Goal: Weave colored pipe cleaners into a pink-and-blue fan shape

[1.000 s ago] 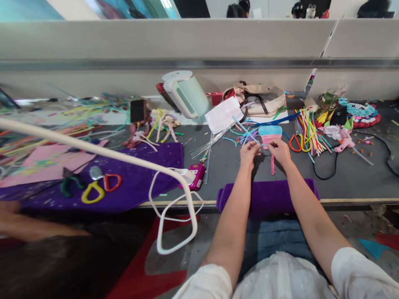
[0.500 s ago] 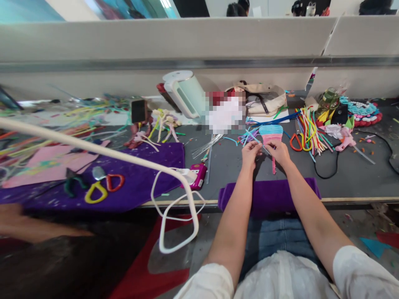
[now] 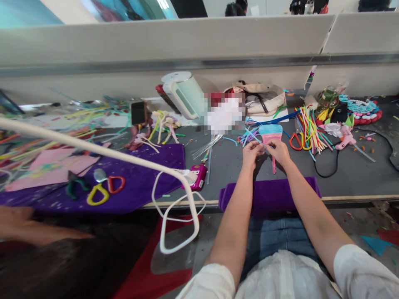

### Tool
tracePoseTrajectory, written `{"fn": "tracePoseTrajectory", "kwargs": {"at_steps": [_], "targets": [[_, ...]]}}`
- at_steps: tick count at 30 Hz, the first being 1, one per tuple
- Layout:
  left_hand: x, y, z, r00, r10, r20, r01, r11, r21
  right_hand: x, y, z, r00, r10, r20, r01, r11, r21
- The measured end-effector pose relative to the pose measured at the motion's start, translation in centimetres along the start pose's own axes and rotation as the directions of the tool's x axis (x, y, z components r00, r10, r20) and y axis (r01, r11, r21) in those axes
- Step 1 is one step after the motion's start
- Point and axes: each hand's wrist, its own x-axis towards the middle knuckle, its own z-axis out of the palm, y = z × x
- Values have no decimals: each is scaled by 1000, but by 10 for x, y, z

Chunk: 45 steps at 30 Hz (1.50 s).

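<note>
My left hand (image 3: 252, 154) is closed in a pinch above the dark table, on a thin light blue pipe cleaner (image 3: 251, 134). My right hand (image 3: 278, 153) pinches the same strand just beside it, fingertips almost touching the left ones. Behind my right hand lies a flat fuzzy piece (image 3: 270, 131), light blue on top and pink below. Its pink stem (image 3: 274, 167) shows between my wrists. My fingers hide part of the strand and of the flat piece.
A rolled purple cloth (image 3: 264, 195) lies under my forearms. Right are colored pipe cleaners (image 3: 313, 131), red-handled scissors (image 3: 296, 142) and a pink glue gun (image 3: 346, 139). Left stand a pink power strip (image 3: 198, 176) and a white bent arm (image 3: 124, 155); another person's arm (image 3: 37, 228) reaches in.
My right fingers have shifted slightly along the light blue pipe cleaner; its end no longer shows below them. Both hands stay in nearly the same place, and the view has tilted slightly.
</note>
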Motion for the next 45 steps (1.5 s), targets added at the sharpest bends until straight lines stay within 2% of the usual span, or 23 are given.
{"fn": "tracePoseTrajectory", "kwargs": {"at_steps": [13,20,29,35,40,45], "targets": [[2,-3,-4,1000,-20,21,19,999,38,-1,-2,-1,1000,-8,-11,8,1000,11],[1,-1,-3,999,-43,20,43,999,16,2,4,1,1000,12,-23,-9,991,137],[3,0,-5,991,-132,36,135,986,-101,6,8,3,1000,3,27,-15,899,439],[4,-1,-4,982,-185,36,188,963,-190,5,3,3,999,26,29,-37,861,507],[4,-1,-3,974,-218,56,225,936,-271,4,-2,8,998,57,24,-60,793,606],[8,-2,-4,977,-211,-2,199,923,-330,1,-4,18,989,132,68,-144,744,653]]}}
